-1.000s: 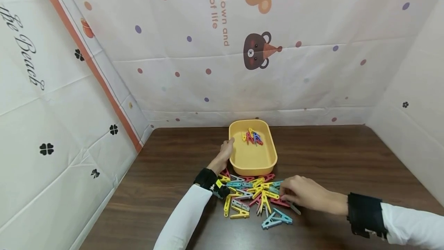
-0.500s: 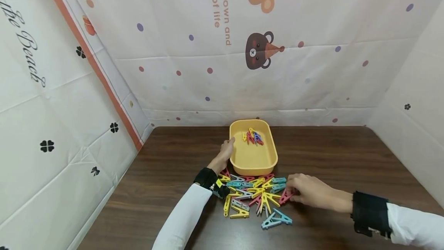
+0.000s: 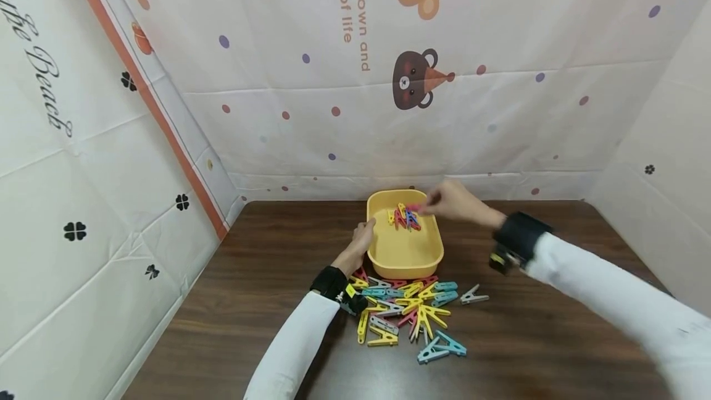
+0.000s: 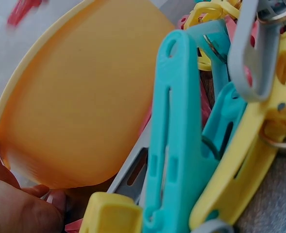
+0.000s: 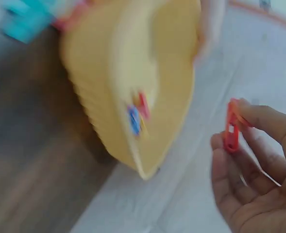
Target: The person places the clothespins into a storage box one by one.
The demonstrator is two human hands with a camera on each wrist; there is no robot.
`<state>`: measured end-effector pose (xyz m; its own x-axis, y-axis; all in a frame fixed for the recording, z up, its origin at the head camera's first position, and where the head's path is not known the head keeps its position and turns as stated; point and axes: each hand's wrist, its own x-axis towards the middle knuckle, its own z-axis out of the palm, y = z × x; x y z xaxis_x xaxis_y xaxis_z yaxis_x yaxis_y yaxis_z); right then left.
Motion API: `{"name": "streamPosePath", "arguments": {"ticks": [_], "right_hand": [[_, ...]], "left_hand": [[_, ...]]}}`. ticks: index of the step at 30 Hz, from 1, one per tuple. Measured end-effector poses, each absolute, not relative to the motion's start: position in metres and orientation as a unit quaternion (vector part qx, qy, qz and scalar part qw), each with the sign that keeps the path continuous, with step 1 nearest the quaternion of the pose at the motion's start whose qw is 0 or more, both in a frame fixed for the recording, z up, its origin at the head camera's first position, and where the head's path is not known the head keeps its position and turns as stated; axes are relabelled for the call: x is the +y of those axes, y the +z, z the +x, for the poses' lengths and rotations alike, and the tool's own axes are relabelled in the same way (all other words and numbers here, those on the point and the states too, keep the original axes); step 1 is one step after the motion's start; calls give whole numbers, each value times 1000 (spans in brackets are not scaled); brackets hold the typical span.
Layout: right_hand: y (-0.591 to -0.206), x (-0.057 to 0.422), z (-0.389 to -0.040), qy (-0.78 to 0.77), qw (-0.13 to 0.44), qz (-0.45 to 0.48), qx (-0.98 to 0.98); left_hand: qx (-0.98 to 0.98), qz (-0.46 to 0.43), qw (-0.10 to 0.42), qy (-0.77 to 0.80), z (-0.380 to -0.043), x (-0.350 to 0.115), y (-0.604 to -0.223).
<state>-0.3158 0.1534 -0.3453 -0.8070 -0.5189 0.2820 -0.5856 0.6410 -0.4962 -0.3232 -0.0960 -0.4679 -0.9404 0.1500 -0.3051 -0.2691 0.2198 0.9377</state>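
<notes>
Clothespin (image 5: 231, 125), a red one, is hanging in the air at the tips of the right hand (image 3: 452, 201); the thumb is pressing on one side and the fingertips on the other, so the hand is pinching this one small thing while its other fingers are bending loosely; a light pinch like that is probably making it easy to let go. Beside and below the right hand, the yellow tub (image 3: 404, 258) is sitting on the table (image 3: 266, 301); a few small pins (image 3: 411, 219), yellow, red and blue, are lying in a heap inside it, close to the right hand. Across from that hand, the left hand (image 3: 361, 241) is gripping the tub's left side, its thumb over the rim and its fingers bending outside; that is likely stopping the tub from sliding. Just on the near side of the left hand, a messy pile of clothespins (image 3: 409, 303) is spreading along the tub's end; it is probably lying there for easy reach; two light-blue pins (image 3: 433, 352) are lying together at its near edge; a grey pin (image 3: 474, 296) is resting apart, nearer the person than the right hand. Beyond both hands, white cloth (image 3: 289, 147) is hanging.
</notes>
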Motion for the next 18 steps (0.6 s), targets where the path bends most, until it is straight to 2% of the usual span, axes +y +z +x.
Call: {"name": "streamPosePath", "arguments": {"ticks": [4,7,11,18], "right_hand": [[-350,117,-372,241,73,233,-939],[-359,89,-396,180,66,186,-964],[-381,65,-406,146,37,125,-981],[-413,56,-396,126,9,54,-991]], "left_hand": [[760,-38,163,629,-324,-102,-465],[762,-36,157,628,-323,-105,-464],[760,-35,161,628,-322,-103,-464],[761,-41,160,628,-319,-94,-465]]}}
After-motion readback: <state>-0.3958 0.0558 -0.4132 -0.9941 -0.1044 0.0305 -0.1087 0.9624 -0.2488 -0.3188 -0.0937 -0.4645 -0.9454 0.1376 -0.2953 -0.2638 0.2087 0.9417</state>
